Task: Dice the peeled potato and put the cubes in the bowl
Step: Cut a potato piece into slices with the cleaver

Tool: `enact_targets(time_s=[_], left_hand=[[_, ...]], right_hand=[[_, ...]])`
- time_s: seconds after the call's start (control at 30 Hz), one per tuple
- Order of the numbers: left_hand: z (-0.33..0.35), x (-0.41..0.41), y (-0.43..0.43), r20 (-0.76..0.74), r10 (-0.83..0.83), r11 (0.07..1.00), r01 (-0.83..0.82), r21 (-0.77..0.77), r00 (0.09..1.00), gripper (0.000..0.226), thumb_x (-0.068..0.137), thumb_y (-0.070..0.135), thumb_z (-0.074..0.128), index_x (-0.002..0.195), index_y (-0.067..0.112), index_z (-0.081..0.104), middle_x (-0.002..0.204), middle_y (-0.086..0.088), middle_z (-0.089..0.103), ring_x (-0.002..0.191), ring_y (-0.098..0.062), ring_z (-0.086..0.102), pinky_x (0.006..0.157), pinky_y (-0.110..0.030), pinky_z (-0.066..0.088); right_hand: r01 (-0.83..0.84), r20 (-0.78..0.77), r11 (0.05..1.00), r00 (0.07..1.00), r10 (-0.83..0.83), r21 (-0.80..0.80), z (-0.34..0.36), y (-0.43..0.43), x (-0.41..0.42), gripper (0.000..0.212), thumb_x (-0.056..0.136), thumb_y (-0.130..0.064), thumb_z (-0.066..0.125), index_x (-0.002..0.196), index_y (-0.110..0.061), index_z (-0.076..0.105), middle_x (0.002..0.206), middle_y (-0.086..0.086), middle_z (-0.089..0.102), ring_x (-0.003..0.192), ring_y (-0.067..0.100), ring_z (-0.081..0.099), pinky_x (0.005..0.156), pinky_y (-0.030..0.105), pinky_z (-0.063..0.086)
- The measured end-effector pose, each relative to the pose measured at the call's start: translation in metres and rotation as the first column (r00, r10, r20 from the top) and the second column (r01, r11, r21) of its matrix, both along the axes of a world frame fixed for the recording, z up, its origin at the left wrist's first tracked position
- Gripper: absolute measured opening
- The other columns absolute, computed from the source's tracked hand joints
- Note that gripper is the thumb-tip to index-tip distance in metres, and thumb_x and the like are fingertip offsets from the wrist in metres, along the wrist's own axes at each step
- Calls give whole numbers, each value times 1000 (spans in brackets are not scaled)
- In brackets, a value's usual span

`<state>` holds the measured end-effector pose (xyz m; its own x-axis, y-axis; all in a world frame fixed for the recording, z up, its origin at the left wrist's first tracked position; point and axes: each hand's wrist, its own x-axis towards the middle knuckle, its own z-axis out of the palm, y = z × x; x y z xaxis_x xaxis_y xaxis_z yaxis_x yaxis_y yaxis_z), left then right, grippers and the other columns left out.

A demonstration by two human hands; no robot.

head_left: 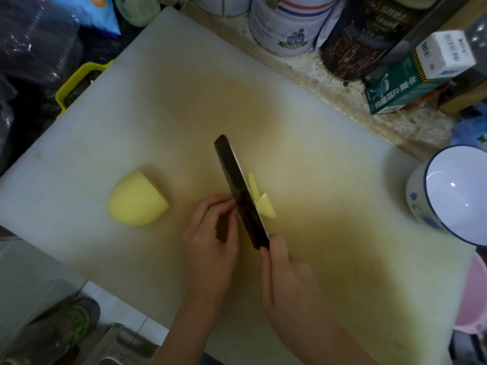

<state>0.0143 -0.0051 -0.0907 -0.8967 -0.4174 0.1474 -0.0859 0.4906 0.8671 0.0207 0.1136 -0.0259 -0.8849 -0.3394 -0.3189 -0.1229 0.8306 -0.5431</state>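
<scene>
Near edge of the cutting board (184, 101): two forearms reach in.

Right hand (287, 275) is wrapped round the handle of the knife (242, 196), with the forefinger laid up by the heel of the blade, likely for steering. The blade stands on edge, tip toward the far edge.

Left hand (210, 233) is tight against the blade's left face, fingers curled under and knuckles at the steel. It reads as a guard grip guiding the cut. What it pins is hidden by fingers and blade, so it cannot be told whether it holds potato.

Just right of the blade and touching it are the cut slices (266, 209), pale yellow. Judged step: slicing, no cubes yet.

Toward the left edge, well apart, the potato half (137, 198) is parked out of the knife's way.

At the right edge stands the bowl (432, 164), white with a blue rim. No cubes show in the visible part. It probably sits on the knife side for a short transfer.

Beyond the far edge, on the counter, are tins (287, 27) and a green carton (403, 85).
</scene>
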Motion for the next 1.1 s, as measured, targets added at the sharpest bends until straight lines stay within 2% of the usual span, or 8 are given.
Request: enact_targets(time_s=[0.1, 0.27, 0.37, 0.5, 0.7, 0.87, 1.0, 1.1], left_hand=[[1, 0, 1, 1, 14, 1000, -14, 11, 1000, 20, 88, 16, 56, 102, 8, 67, 107, 5, 60, 98, -7, 59, 86, -22, 51], [-1, 1, 0, 12, 20, 1000, -20, 0, 1000, 15, 88, 4, 64, 102, 7, 67, 105, 2, 62, 97, -7, 60, 86, -21, 51], [0, 0, 0, 28, 32, 999, -32, 20, 999, 15, 88, 1, 65, 102, 7, 68, 104, 1, 63, 97, -7, 60, 84, -21, 50], [1, -1, 0, 37, 34, 996, -37, 76, 999, 16, 90, 9, 60, 106, 9, 66, 103, 4, 61, 96, -5, 59, 82, -15, 47], [1, -1, 0, 32, -3, 997, 0, 83, 999, 21, 91, 18, 56, 107, 9, 66, 104, 4, 60, 94, -7, 60, 82, -15, 48], [-1, -2, 1, 39, -10, 1000, 10, 24, 999, 21, 91, 17, 56, 107, 9, 66, 105, 2, 60, 94, -11, 60, 81, -22, 52], [2, 0, 2, 54, 12, 999, -14, 40, 998, 18, 91, 10, 55, 104, 8, 67, 106, 5, 61, 96, -6, 59, 85, -16, 48], [3, 0, -1, 83, 30, 997, -35, 65, 996, 19, 89, 2, 58, 103, 10, 66, 103, 10, 58, 93, 1, 56, 83, -10, 45]], right_hand=[[1, 4, 1000, 1000, -1, -17, -3, 2, 4, 41, 97, -53, 3, 98, -25, 34, 46, -15, 22, 32, 13, 24, 36, 13, 6], [52, -43, 988, 997, -58, -146, -3, 13, -4, 16, 95, -46, 25, 91, -35, 36, 45, -11, 33, 38, 11, 38, 37, 15, 16], [125, -8, 957, 991, -131, -261, 4, 19, -6, 17, 93, -50, 29, 90, -37, 40, 47, 0, 44, 38, 16, 42, 37, 32, 29], [155, 75, 925, 988, -137, -348, 5, 22, -6, 24, 91, -53, 30, 89, -33, 44, 50, 8, 44, 37, 21, 39, 36, 44, 30], [94, -5, 952, 995, -100, -291, -5, 18, -1, 11, 94, -46, 28, 90, -44, 38, 52, 2, 44, 38, 15, 37, 38, 34, 25], [107, 3, 970, 994, -109, -218, -6, 14, 3, 13, 94, -47, 25, 93, -41, 36, 48, -4, 40, 39, 13, 41, 39, 20, 19], [51, -5, 999, 999, -51, -14, -4, 1, 8, 20, 94, -41, 26, 102, -25, 37, 44, -8, 38, 30, 15, 36, 34, 20, 14], [22, -27, 994, 999, -20, 103, -6, -17, 9, 26, 97, -35, 24, 99, -14, 40, 38, -6, 33, 24, 16, 26, 31, 18, 8]])
